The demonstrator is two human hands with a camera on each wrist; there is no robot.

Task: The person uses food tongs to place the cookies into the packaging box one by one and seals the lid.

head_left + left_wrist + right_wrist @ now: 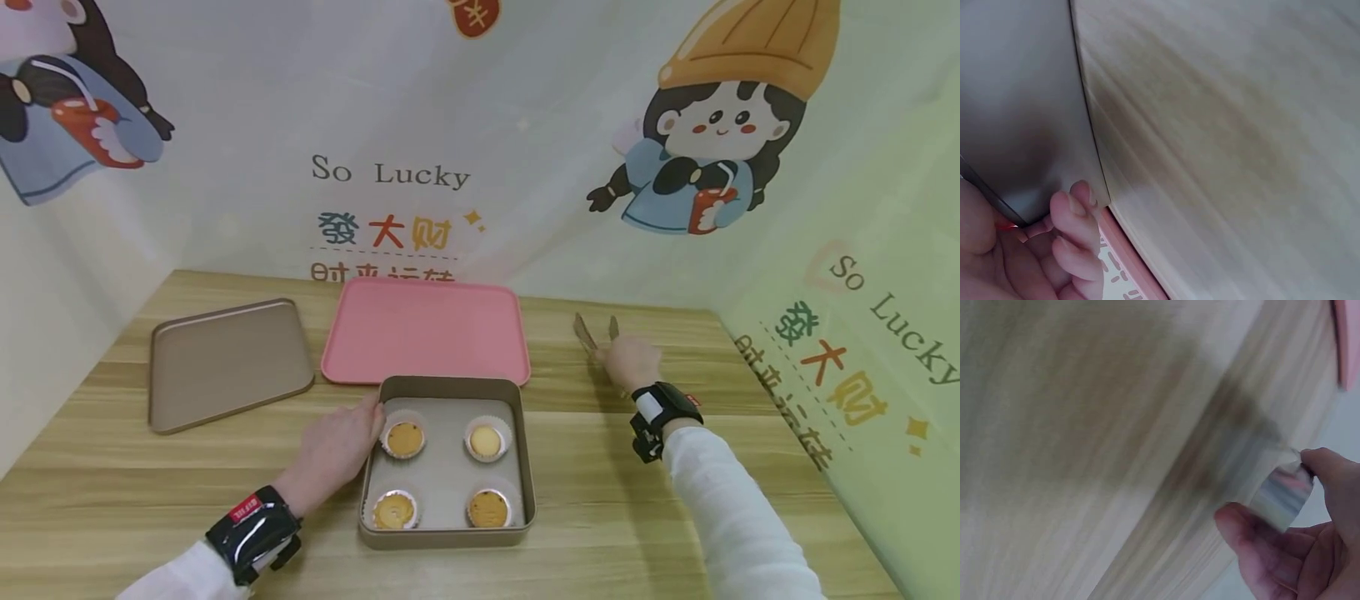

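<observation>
A deep square baking pan [450, 537] stands at the front middle of the table. Inside it sit several small round cookies in white paper cups, such as the cookie [406, 439] at the back left. My left hand [333, 450] grips the pan's left wall near the back corner; the left wrist view shows fingers [1072, 237] curled at the pan wall [1029, 112]. Off to the right, my right hand [632, 360] holds metal tongs [585, 332], their two arms spread and pointing away. The tongs' shiny bent end [1282, 497] lies between thumb and fingers in the right wrist view.
Behind the pan lies a flat pink tray [427, 329], close to the pan's back rim. A shallow brown baking tray [228, 367] rests at the left. A printed cloth [525, 167] hangs along the back and right edges of the wooden table [600, 517].
</observation>
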